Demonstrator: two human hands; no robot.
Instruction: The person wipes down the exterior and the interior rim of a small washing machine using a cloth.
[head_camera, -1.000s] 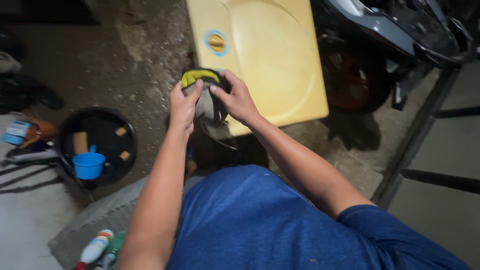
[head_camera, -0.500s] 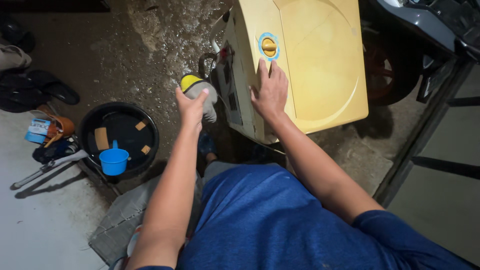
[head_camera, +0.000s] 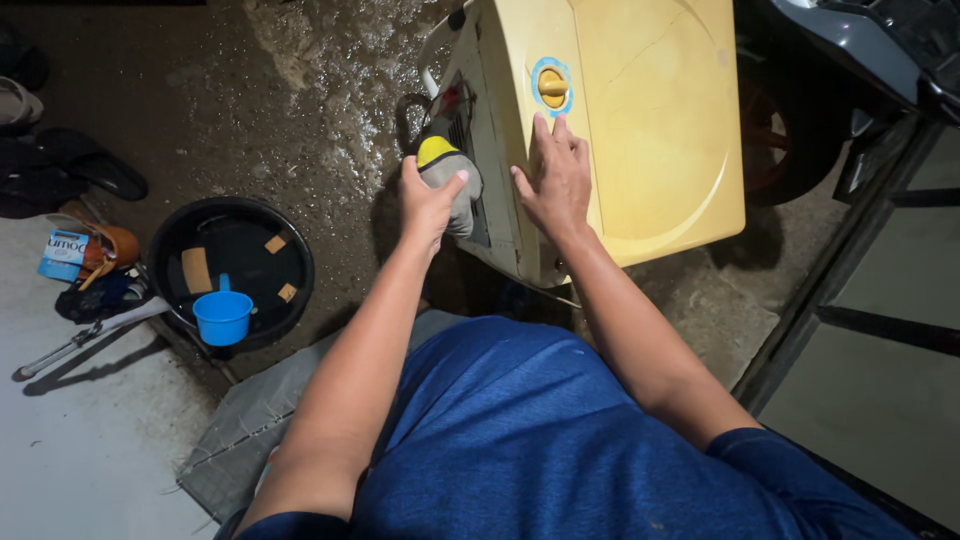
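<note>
- Bare wet floor (head_camera: 300, 120) lies open left of the yellow machine (head_camera: 650, 130).
- A black basin (head_camera: 232, 262) with a blue scoop (head_camera: 222, 317) blocks the lower left.
- A motorbike (head_camera: 850, 60) crowds the machine's right side.

Home yard: washer (head_camera: 650, 120), wet concrete (head_camera: 300, 90)

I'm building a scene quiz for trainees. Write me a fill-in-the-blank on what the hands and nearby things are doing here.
1. The left hand holds a grey and ____ cloth.
2. The right hand rests flat on the ____ machine.
3. A blue scoop sits in the ____ basin.

Missing: yellow; yellow; black
</note>
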